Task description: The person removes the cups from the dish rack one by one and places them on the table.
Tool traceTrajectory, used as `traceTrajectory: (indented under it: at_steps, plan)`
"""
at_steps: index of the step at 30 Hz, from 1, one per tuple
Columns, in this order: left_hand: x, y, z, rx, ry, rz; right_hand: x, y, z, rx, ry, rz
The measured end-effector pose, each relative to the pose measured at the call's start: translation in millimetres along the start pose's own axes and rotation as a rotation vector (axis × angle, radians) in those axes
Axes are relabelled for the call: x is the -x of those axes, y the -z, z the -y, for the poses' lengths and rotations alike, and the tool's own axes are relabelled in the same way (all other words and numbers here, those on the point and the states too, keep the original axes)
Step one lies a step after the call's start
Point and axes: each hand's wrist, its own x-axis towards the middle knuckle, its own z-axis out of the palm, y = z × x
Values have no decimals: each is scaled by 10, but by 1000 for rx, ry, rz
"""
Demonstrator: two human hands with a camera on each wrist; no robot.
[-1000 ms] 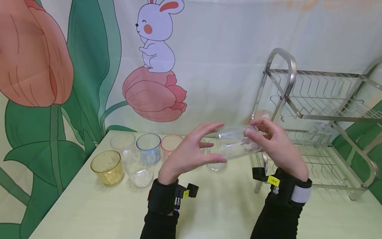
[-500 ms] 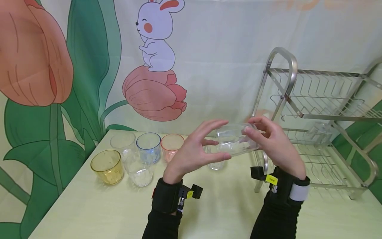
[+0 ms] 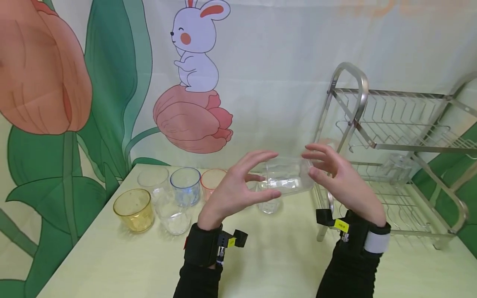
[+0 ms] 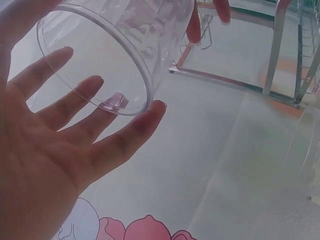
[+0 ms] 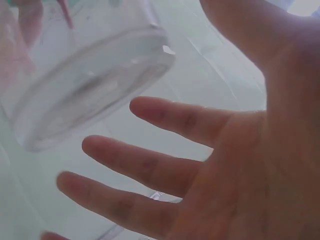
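Note:
A clear glass [image 3: 288,176] lies sideways in mid-air above the table, its mouth toward my left hand [image 3: 234,190]. That hand holds it at the rim, with thumb and fingers spread around the opening; in the left wrist view the fingertips [image 4: 157,107] reach the rim's edge. My right hand [image 3: 344,184] stays beside the glass's base, its fingers parted and curved. In the right wrist view a gap shows between those fingers and the base of the glass [image 5: 95,92]. Behind the held glass, another clear glass [image 3: 269,207] stands on the table, partly hidden.
On the left of the table [image 3: 123,265] stand a yellow glass [image 3: 136,215], a blue-rimmed glass [image 3: 186,190], a red-rimmed glass [image 3: 210,180] and clear glasses. To the right is a two-tier metal dish rack [image 3: 421,147] with a clear glass [image 3: 396,167] on its lower shelf.
My right hand has let go of the glass's base and loosened its fingers. The glass has shifted slightly left, with my left hand at its rim.

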Motion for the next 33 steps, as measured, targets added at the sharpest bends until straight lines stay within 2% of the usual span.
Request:
traceTrajectory:
  at_steps: [11, 24, 27, 33]
  plan:
    - [28, 39, 17, -62, 0, 13, 99, 142, -54, 55, -4, -18]
    - [102, 144, 53, -110, 70, 26, 272, 375, -131, 71, -37, -45]
    - [138, 194, 64, -110, 86, 30, 293, 417, -154, 97, -38, -43]
    - [198, 291, 78, -124, 118, 18, 336, 533, -264, 208, -108, -41]
